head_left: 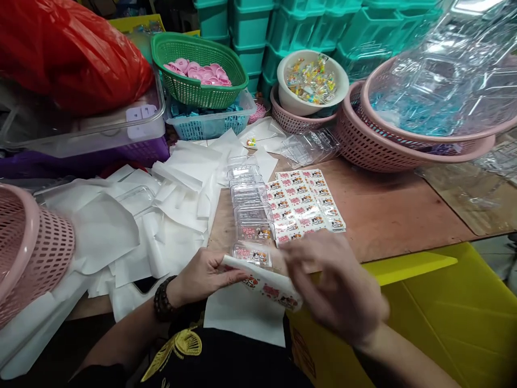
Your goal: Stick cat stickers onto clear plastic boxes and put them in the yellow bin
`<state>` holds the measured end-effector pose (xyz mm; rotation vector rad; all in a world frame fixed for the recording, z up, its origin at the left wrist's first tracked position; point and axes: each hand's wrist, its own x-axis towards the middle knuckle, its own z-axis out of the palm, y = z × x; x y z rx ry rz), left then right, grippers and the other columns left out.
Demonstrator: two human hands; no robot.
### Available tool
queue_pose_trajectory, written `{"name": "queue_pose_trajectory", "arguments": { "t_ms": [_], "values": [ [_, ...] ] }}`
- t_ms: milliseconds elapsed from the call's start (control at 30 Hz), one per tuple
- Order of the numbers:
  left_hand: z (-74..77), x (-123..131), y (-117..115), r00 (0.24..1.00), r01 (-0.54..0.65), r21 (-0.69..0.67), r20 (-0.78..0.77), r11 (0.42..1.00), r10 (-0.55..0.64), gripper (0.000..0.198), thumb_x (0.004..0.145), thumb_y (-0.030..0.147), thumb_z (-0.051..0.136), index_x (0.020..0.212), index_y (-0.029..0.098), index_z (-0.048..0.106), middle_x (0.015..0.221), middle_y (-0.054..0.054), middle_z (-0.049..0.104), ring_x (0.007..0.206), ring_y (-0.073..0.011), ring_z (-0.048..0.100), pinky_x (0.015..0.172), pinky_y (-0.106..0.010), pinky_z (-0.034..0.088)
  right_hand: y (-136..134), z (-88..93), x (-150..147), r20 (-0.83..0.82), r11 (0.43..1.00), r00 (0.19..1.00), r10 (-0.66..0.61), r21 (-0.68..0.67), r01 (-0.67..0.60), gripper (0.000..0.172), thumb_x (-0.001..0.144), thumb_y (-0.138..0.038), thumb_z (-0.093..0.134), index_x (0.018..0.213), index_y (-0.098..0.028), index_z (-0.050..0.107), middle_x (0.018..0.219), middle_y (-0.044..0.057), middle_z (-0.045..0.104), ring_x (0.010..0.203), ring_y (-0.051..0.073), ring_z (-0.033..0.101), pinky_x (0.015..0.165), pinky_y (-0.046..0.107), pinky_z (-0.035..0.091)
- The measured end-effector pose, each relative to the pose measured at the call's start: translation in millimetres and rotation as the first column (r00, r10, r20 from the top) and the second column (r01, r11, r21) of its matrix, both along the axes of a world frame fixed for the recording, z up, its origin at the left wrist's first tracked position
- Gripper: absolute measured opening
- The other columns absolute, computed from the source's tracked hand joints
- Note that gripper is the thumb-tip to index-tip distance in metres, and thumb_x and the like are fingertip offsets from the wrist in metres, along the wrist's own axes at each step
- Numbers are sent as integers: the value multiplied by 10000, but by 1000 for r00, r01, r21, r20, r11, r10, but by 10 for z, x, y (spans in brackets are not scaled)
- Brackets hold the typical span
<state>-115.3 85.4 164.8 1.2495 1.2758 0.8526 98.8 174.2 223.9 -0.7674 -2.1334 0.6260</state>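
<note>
My left hand point(202, 277), with a dark bead bracelet at the wrist, is closed on the left end of a sticker sheet point(270, 287). The sheet is bent and shows cat stickers with pink lettering. My right hand point(333, 280) is smeared by motion at the sheet's right side, so whether its fingers hold a sticker cannot be made out. Just beyond both hands runs a column of clear plastic boxes point(252, 215); the nearest ones bear a cat sticker. Beside them lies a stack of sticker sheets point(305, 202). A blank white paper point(246, 312) lies below my hands.
Loose white backing papers point(181, 183) cover the left of the table point(388, 210). Pink baskets stand at left point(44, 248) and right point(379, 145), the latter under clear plastic packaging point(440, 91). At the back are a green basket point(202, 94) and a white bowl point(283, 89).
</note>
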Motion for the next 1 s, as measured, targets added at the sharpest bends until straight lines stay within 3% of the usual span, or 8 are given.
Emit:
{"name": "queue_pose_trajectory", "arguments": {
  "t_ms": [67, 167, 233, 300, 700, 1000],
  "values": [
    [-11, -34, 39, 997, -8, 231, -74, 973, 25, 232, 875, 356, 694, 950, 163, 799, 896, -89, 747, 789, -176, 684, 704, -260, 555, 272, -60, -62, -53, 947, 998, -36, -320, 17, 75, 889, -291, 639, 872, -225, 607, 769, 5, 672, 683, 149, 624, 640, 311, 496],
    [-13, -74, 115, 961, 27, 476, -253, 879, 108, 174, 875, 331, 703, 933, 200, 801, 1151, -134, 689, 919, -203, 644, 798, -324, 561, 657, -205, -189, -23, 716, 996, 88, -693, -79, 291, 819, -447, 687, 749, -197, 556, 673, -22, 561, 597, 114, 506, 551, 270, 404],
    [-13, -86, 151, 925, 75, 504, -358, 861, 129, 163, 878, 320, 701, 969, 225, 798, 1319, -142, 622, 899, -195, 615, 829, -365, 558, 824, -279, -277, 12, 602, 988, 155, -794, -85, 354, 758, -494, 719, 713, -194, 536, 642, -39, 515, 583, 101, 455, 544, 262, 358],
    [-19, -88, 165, 901, 107, 486, -416, 867, 122, 166, 877, 306, 703, 993, 228, 792, 1432, -147, 546, 873, -186, 598, 859, -394, 550, 903, -320, -351, 55, 560, 984, 171, -827, -51, 370, 722, -500, 737, 699, -195, 529, 626, -48, 495, 583, 99, 438, 554, 263, 340],
    [-136, -79, 157, 893, 134, 450, -441, 883, 90, 160, 883, 303, 692, 964, 213, 797, 1600, -119, 347, 882, -193, 580, 842, -373, 537, 865, -354, -455, 211, 633, 970, 119, -769, 89, 231, 785, -364, 690, 706, -186, 566, 636, -25, 543, 610, 118, 460, 579, 276, 342],
    [-95, -49, 227, 863, 224, 431, -504, 874, 28, 176, 886, 330, 689, 1009, 263, 796, 1612, -63, 326, 959, -224, 586, 905, -413, 508, 784, -327, -487, 345, 725, 935, 82, -665, 181, 150, 817, -282, 629, 711, -200, 560, 634, -21, 563, 570, 123, 459, 548, 270, 331]
  ]
}}
